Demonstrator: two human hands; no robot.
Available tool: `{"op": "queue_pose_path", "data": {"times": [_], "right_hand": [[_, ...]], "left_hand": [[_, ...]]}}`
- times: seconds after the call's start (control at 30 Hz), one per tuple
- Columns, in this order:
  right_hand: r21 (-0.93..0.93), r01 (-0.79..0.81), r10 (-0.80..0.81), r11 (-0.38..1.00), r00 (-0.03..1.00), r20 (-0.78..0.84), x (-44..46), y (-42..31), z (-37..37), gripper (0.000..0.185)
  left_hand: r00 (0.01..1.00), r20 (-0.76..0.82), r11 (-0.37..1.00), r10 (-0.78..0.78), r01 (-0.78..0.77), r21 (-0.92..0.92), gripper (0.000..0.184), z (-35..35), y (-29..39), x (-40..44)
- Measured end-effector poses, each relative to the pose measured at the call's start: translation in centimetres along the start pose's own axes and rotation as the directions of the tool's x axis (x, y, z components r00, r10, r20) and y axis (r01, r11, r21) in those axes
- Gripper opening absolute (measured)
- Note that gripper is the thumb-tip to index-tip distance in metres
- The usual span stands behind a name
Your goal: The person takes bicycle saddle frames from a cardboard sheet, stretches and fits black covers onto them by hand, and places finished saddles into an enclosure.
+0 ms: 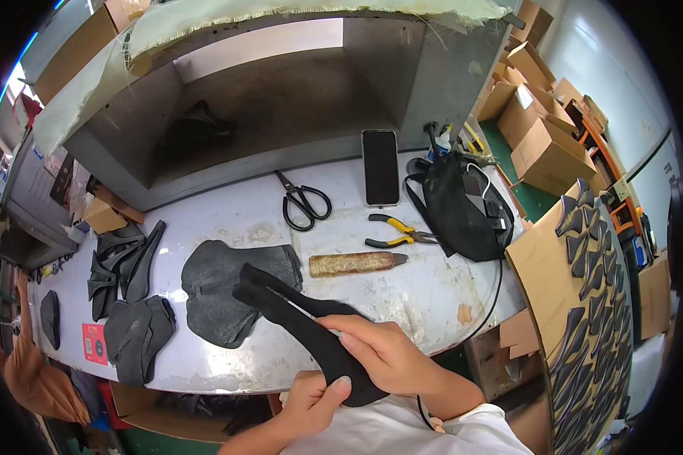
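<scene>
A black, curved, forked piece [300, 322] is held up over the table's front edge, its narrow ends pointing up and left. My left hand [315, 402] grips its lower edge, thumb on top. My right hand [379, 353] is closed on its right side, fingers partly hidden behind it. Beyond its narrow ends lies a stack of dark grey flat pieces [224, 292]. A tape-wrapped tool [353, 264] lies behind my right hand, with yellow-black pliers [398, 231] and black-handled scissors [303, 203] farther back.
A phone [380, 168] and black bag [459, 205] with a cable are at the back right. Black shaped parts [121, 265] and folded dark pieces [139, 337] lie left. A metal box [281, 98] stands behind. At right, a board [535, 265] bears several parts. A co-worker's arm [45, 379] shows far left.
</scene>
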State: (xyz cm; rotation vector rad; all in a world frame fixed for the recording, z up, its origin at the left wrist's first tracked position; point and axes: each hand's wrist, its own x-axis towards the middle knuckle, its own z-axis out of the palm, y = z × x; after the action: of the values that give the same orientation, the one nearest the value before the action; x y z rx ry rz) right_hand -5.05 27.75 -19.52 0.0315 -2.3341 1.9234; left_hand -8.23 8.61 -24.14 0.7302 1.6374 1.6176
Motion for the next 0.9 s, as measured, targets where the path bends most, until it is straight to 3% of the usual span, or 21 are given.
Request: {"op": "queue_pose_path", "data": {"times": [0.07, 0.13, 0.17, 0.2, 0.23, 0.27, 0.3, 0.33, 0.37, 0.4, 0.5, 0.57, 0.63, 0.67, 0.7, 0.77, 0.8, 0.83, 0.9], "right_hand": [[0.081, -0.093, 0.088, 0.992, 0.994, 0.066, 0.1, 0.0, -0.1, 0.031], [-0.308, 0.139, -0.15, 0.941, 0.989, -0.014, 0.1, 0.2, -0.2, 0.031], [-0.307, 0.14, -0.152, 0.941, 0.988, -0.015, 0.1, 0.5, -0.1, 0.031], [-0.42, 0.237, -0.349, 0.876, 0.913, -0.213, -0.1, 1.2, 0.2, 0.033], [-0.543, 0.29, -0.535, 0.788, 0.759, -0.371, -0.3, 1.8, 0.6, 0.034], [-0.542, 0.293, -0.536, 0.788, 0.759, -0.369, -0.6, 2.1, 1.1, 0.034], [-0.115, 0.304, -0.324, 0.946, 0.843, -0.429, -0.8, 2.4, 1.7, 0.044], [0.333, 0.242, -0.104, 0.911, 0.918, -0.384, -1.1, 2.7, 2.2, 0.056], [0.711, 0.123, 0.079, 0.692, 0.967, -0.244, -1.2, 3.0, 2.4, 0.067], [0.872, -0.031, 0.166, 0.489, 0.984, -0.059, -1.4, 3.2, 2.1, 0.074], [0.834, -0.092, 0.281, 0.544, 0.956, -0.078, -1.5, 0.9, 1.5, 0.071], [0.801, -0.021, 0.258, 0.598, 0.951, -0.168, -2.0, 1.1, 1.7, 0.062], [0.647, -0.036, 0.143, 0.762, 0.983, -0.113, -2.5, 2.3, 1.7, 0.05], [0.667, -0.075, 0.143, 0.741, 0.989, -0.048, -2.4, 2.3, 1.7, 0.034], [0.668, -0.077, 0.148, 0.741, 0.988, -0.051, -2.4, 2.5, 1.5, 0.034], [0.554, -0.227, 0.159, 0.801, 0.973, 0.17, -2.1, 3.2, 1.2, 0.032], [0.498, -0.189, 0.128, 0.846, 0.98, 0.153, -2.1, 3.0, 1.1, 0.016], [0.502, -0.191, 0.132, 0.844, 0.98, 0.151, -2.0, 2.6, 0.7, 0.016], [0.159, -0.145, 0.106, 0.977, 0.968, 0.229, -1.8, 1.8, -0.9, 0.017]], "left_hand": [[0.988, -0.132, 0.996, 0.077, -0.083, -0.042, 0.036, 0.7, 1.0, 0.5], [0.967, -0.204, 0.988, 0.156, -0.149, 0.05, 0.032, 0.1, 0.3, 0.6], [0.931, -0.273, 0.967, 0.241, -0.208, 0.144, 0.027, -0.1, -0.1, 0.6], [0.902, -0.355, 0.968, 0.245, -0.249, 0.036, 0.015, 0.1, -0.3, 0.6], [0.876, -0.448, 0.972, 0.179, -0.228, -0.059, 0.017, 0.5, -0.1, -0.1], [0.872, -0.431, 0.961, 0.23, -0.273, -0.038, 0.02, 0.8, 0.3, -0.3], [0.866, -0.413, 0.948, 0.281, -0.317, -0.019, 0.023, 0.9, 0.5, -0.4], [0.866, -0.413, 0.949, 0.281, -0.316, -0.017, 0.023, 0.8, 0.5, -0.4], [0.878, -0.411, 0.955, 0.245, -0.292, -0.056, 0.023, 0.7, 0.5, -0.3], [0.891, -0.403, 0.959, 0.207, -0.267, -0.096, 0.024, 0.6, 0.5, -0.3], [0.927, -0.363, 0.959, 0.092, -0.181, -0.219, 0.025, -0.3, 0.4, 0.0], [0.945, -0.325, 0.948, 0.016, -0.118, -0.295, 0.026, -1.1, 0.3, 0.3], [0.956, -0.287, 0.928, -0.056, -0.057, -0.369, 0.027, -2.0, 0.1, 0.5], [0.983, -0.181, 0.877, 0.006, -0.092, -0.472, 0.029, -2.8, -0.6, 0.6], [0.993, -0.084, 0.813, 0.078, -0.112, -0.572, 0.032, -3.4, -0.5, 0.9], [0.97, -0.166, 0.934, -0.176, 0.111, -0.34, 0.038, -3.4, 1.0, -0.5], [0.9, -0.294, 0.946, -0.323, 0.299, -0.123, 0.041, -2.9, 3.5, -0.4], [0.899, -0.291, 0.945, -0.328, 0.305, -0.122, 0.041, -2.2, 5.1, -0.3], [0.844, -0.393, 0.93, -0.366, 0.329, -0.162, 0.041, -0.9, 7.0, -0.1]]}}
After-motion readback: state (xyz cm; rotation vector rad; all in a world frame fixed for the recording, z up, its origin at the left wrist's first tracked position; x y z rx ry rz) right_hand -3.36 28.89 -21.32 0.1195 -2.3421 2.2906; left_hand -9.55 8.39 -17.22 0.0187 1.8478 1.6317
